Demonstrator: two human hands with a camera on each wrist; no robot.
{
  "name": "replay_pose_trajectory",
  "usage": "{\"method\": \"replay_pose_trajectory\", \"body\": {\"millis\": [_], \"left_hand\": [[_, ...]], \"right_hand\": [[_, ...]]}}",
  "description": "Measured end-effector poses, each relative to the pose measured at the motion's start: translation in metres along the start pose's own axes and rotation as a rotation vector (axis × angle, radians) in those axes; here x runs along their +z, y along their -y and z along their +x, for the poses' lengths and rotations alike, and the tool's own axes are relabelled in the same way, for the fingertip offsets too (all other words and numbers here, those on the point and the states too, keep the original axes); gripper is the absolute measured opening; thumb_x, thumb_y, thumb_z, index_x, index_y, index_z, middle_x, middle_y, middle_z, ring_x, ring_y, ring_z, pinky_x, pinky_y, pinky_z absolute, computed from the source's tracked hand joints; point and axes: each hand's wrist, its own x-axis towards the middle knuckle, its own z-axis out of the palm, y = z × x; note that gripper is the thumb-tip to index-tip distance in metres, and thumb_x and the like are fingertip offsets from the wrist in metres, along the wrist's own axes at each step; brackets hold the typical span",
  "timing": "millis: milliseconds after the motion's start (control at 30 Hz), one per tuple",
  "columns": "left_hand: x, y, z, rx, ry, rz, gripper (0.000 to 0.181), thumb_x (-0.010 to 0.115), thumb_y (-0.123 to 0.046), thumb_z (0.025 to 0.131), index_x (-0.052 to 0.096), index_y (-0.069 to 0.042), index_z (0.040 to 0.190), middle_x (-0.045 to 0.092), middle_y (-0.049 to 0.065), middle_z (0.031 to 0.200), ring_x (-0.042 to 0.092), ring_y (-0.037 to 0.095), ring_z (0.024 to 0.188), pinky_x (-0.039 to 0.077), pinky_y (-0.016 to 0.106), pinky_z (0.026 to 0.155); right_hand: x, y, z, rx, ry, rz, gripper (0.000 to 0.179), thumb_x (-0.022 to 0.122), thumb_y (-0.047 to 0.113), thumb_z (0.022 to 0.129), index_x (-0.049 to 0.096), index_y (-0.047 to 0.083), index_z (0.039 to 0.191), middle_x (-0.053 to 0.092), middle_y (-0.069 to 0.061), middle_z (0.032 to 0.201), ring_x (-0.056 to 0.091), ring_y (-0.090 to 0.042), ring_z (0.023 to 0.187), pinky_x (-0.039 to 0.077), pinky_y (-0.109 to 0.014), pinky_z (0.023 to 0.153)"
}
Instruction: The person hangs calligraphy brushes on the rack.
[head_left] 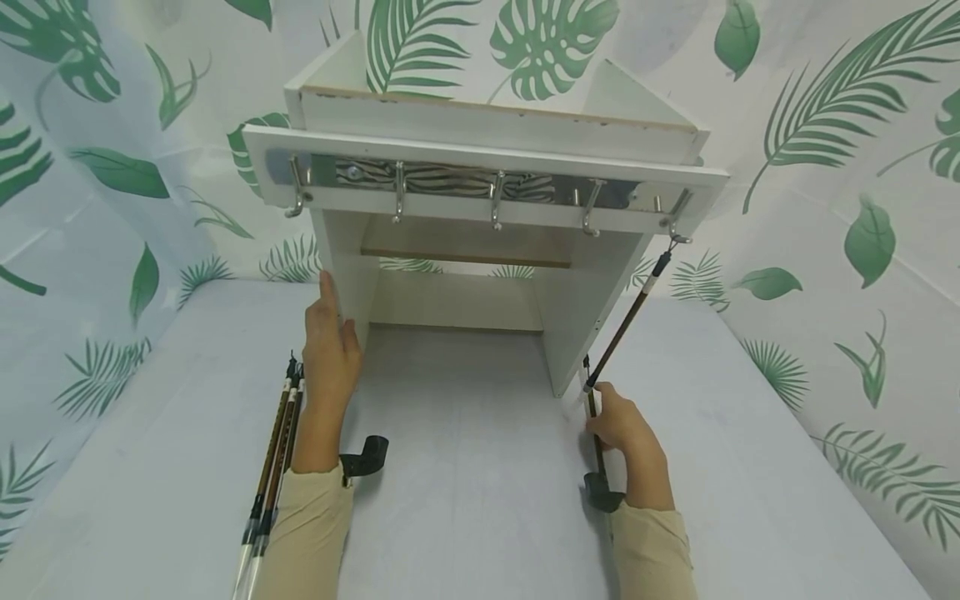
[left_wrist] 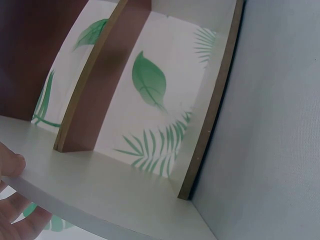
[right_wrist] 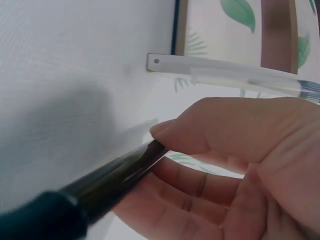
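A white shelf unit (head_left: 600, 292) stands on the table, with a row of metal hooks on its front board (head_left: 450, 210). My left hand (head_left: 327, 362) grips its left side panel (left_wrist: 135, 210), thumb on the inner face and fingers outside. Low beside the right panel, my right hand (head_left: 624, 422) pinches a dark-handled brush (right_wrist: 117, 175) between thumb and fingers. Another brush (head_left: 630, 321) hangs by its loop from the rightmost hook, slanting down towards that hand. In the right wrist view, its clear cap (right_wrist: 220, 75) passes in front of the panel.
Several brushes with clear caps (head_left: 279, 442) lie side by side on the white table (head_left: 465, 500), left of my left forearm. Leaf-printed cloth (head_left: 825, 125) hangs behind and at both sides. A dark camera (head_left: 367, 456) sits on my left wrist.
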Motion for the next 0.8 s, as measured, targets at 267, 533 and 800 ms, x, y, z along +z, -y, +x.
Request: {"method": "replay_pose_trajectory", "body": {"millis": [267, 533, 800], "left_hand": [[0.000, 0.000, 0.000, 0.011, -0.008, 0.003, 0.060, 0.042, -0.002, 0.094, 0.014, -0.008, 0.147, 0.040, 0.030, 0.123, 0.054, 0.043, 0.085, 0.049, 0.052, 0.064], [-0.001, 0.000, 0.000, 0.017, -0.012, 0.000, 0.060, 0.043, -0.001, 0.093, 0.014, -0.007, 0.146, 0.040, 0.031, 0.122, 0.053, 0.044, 0.089, 0.048, 0.052, 0.066], [0.001, 0.002, -0.001, 0.012, -0.009, 0.018, 0.060, 0.042, -0.004, 0.094, 0.014, -0.010, 0.147, 0.040, 0.029, 0.123, 0.054, 0.041, 0.079, 0.048, 0.050, 0.060]], "right_hand": [[-0.011, 0.000, -0.008, -0.072, -0.091, 0.025, 0.064, 0.053, 0.003, 0.084, 0.020, -0.003, 0.138, 0.059, -0.027, 0.095, 0.063, -0.022, 0.066, 0.052, -0.041, 0.064], [-0.023, 0.007, -0.020, -0.134, -0.213, 0.063, 0.063, 0.052, 0.005, 0.085, 0.018, -0.003, 0.138, 0.058, -0.026, 0.094, 0.060, -0.024, 0.068, 0.049, -0.036, 0.060], [-0.035, 0.016, -0.033, -0.176, -0.368, 0.115, 0.063, 0.049, 0.006, 0.085, 0.018, -0.002, 0.140, 0.053, -0.020, 0.092, 0.056, -0.025, 0.070, 0.045, -0.032, 0.058]]}}
